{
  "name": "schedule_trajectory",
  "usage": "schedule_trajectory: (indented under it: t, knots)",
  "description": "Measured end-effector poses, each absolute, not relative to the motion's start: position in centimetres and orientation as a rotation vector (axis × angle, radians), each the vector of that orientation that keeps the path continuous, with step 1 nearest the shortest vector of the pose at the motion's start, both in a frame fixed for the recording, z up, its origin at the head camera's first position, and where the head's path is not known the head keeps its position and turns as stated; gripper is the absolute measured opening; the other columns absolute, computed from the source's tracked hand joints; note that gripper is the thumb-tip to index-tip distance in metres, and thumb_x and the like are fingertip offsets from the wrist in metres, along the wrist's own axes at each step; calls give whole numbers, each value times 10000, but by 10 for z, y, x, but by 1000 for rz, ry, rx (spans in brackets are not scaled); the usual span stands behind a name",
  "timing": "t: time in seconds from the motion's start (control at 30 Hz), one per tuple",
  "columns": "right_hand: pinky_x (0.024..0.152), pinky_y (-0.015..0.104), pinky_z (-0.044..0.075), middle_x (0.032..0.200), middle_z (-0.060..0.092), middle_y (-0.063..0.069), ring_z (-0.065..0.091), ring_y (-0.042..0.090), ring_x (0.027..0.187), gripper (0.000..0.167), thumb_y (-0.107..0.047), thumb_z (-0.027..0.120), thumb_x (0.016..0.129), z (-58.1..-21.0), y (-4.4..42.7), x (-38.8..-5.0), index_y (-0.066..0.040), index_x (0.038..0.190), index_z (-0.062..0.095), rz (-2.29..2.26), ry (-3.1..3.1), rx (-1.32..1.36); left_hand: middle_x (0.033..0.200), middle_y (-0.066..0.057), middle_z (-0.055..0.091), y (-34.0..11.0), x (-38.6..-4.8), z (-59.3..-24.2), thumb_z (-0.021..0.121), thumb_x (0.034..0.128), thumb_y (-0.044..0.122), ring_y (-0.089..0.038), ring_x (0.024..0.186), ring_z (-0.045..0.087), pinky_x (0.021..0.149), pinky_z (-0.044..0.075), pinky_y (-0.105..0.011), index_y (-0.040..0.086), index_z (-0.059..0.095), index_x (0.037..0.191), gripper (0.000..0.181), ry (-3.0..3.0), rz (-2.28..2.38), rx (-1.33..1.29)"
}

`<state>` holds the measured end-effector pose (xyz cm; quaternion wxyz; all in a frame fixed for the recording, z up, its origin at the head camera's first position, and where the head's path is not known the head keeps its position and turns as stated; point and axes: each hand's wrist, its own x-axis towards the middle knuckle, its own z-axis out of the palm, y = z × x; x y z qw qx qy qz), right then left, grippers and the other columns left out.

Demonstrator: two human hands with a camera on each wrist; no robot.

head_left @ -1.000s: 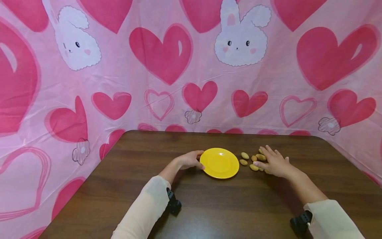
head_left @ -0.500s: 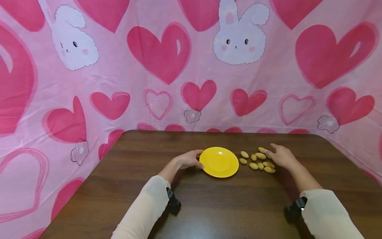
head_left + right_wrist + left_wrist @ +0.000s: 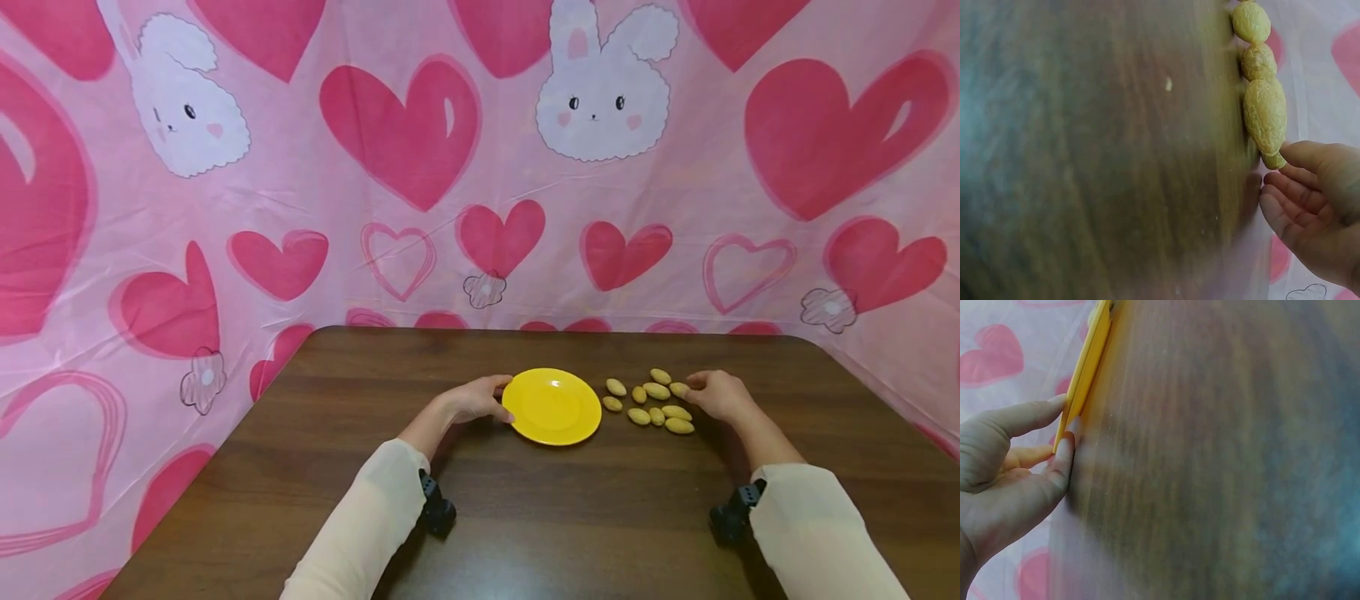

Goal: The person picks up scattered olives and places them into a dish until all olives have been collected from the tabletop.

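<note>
The left hand (image 3: 474,401) pinches the left rim of a yellow plate (image 3: 552,407) on the table; in the left wrist view, its fingers and thumb grip the plate's edge (image 3: 1085,369). Several small, wrinkled, yellow-tan oval pieces (image 3: 657,391) lie loosely grouped to the right of the plate; I cannot tell what kind they are. At the group's right side, the right hand (image 3: 722,395) pinches one oval piece (image 3: 678,389) by its right end. In the right wrist view, nearer oval pieces (image 3: 1265,115) partly hide that one, beside the curled right hand (image 3: 1316,200).
A dark brown wooden table (image 3: 570,517) with rounded far corners bears everything. Behind it hangs a pink cloth (image 3: 420,267) printed with hearts and rabbits. Each forearm wears a black wrist camera (image 3: 437,506) below a cream sleeve (image 3: 817,525).
The right hand was spread over the oval pieces, then drew back to the right, uncovering them. Its fingers are now at the rightmost piece. The left hand and plate stay put.
</note>
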<state>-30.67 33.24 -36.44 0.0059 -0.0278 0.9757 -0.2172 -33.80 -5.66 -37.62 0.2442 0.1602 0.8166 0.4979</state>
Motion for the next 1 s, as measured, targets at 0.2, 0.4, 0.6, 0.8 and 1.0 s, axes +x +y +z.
schedule_trajectory:
  t: [0.2, 0.4, 0.6, 0.8, 1.0]
  knots:
    - [804, 527, 425, 1033, 592, 299, 489, 490, 985, 370, -158, 599, 874, -367, 331, -309, 137, 1094, 563, -724, 3074, -60, 1384, -154, 400, -58, -338, -376, 702, 765, -38, -290, 1211, 404, 1035, 312, -405, 34, 317, 1423, 766, 2237, 1355, 429]
    - [762, 509, 430, 926, 620, 252, 517, 454, 919, 302, -138, 613, 857, -370, 330, -309, 114, 1023, 594, -723, 3107, -47, 1381, -143, 405, -58, -339, -377, 711, 766, -16, -284, 1205, 405, 1041, 304, -410, 46, 319, 1426, 771, 2253, 1336, 427]
    - [754, 497, 439, 903, 617, 239, 529, 421, 891, 288, -134, 611, 855, -370, 330, -310, 118, 995, 600, -731, 3109, -21, 1383, -134, 405, -58, -339, -378, 714, 767, -3, -281, 1207, 403, 1047, 293, -408, 56, 319, 1428, 772, 2264, 1324, 429]
    - [744, 489, 448, 904, 619, 247, 540, 410, 867, 299, -144, 610, 847, -372, 329, -309, 120, 986, 593, -760, 3169, -6, 1389, -132, 397, -59, -339, -378, 721, 761, -2, -283, 1209, 398, 1049, 289, -411, 58, 318, 1429, 783, 2252, 1337, 426]
    - [753, 498, 457, 929, 619, 266, 551, 415, 870, 292, -133, 591, 858, -372, 326, -309, 115, 1012, 577, -834, 3233, -6, 1390, -142, 394, -58, -338, -377, 708, 774, -1, -288, 1220, 394, 1046, 294, -414, 45, 317, 1426, 762, 2250, 1335, 433]
